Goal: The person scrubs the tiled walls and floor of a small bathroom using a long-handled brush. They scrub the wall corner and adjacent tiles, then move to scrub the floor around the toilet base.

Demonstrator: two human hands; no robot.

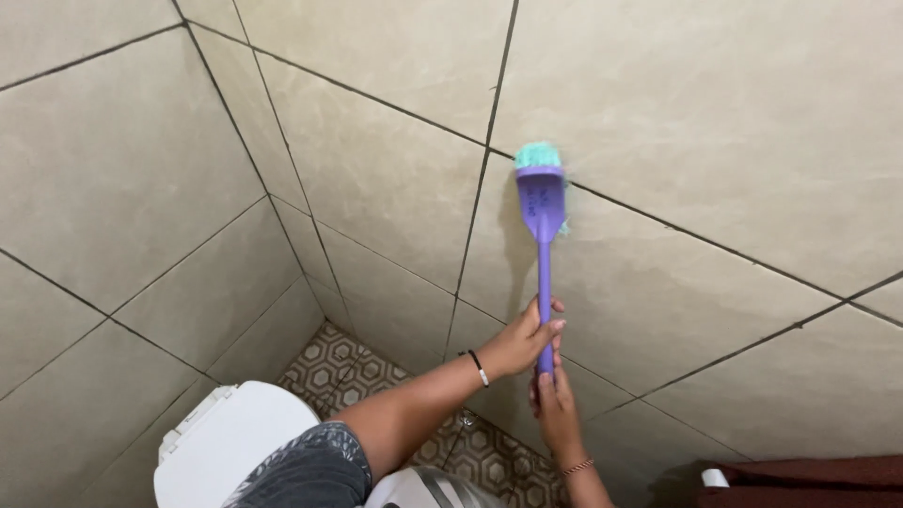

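A purple long-handled brush (543, 254) with teal bristles at its top is pressed against the beige tiled wall (715, 113), its head on a dark grout line. My left hand (523, 341), with a black band on the wrist, grips the handle near its lower end. Just below it, my right hand (555, 404), wearing a thin bead bracelet, holds the very end of the handle. Both hands are closed around the handle, one above the other.
A white toilet (226, 442) stands at the lower left, in the corner where two tiled walls meet. The floor (348, 367) has patterned hexagon tiles. A dark red object (809, 480) with a white roll (715, 478) beside it lies at the bottom right.
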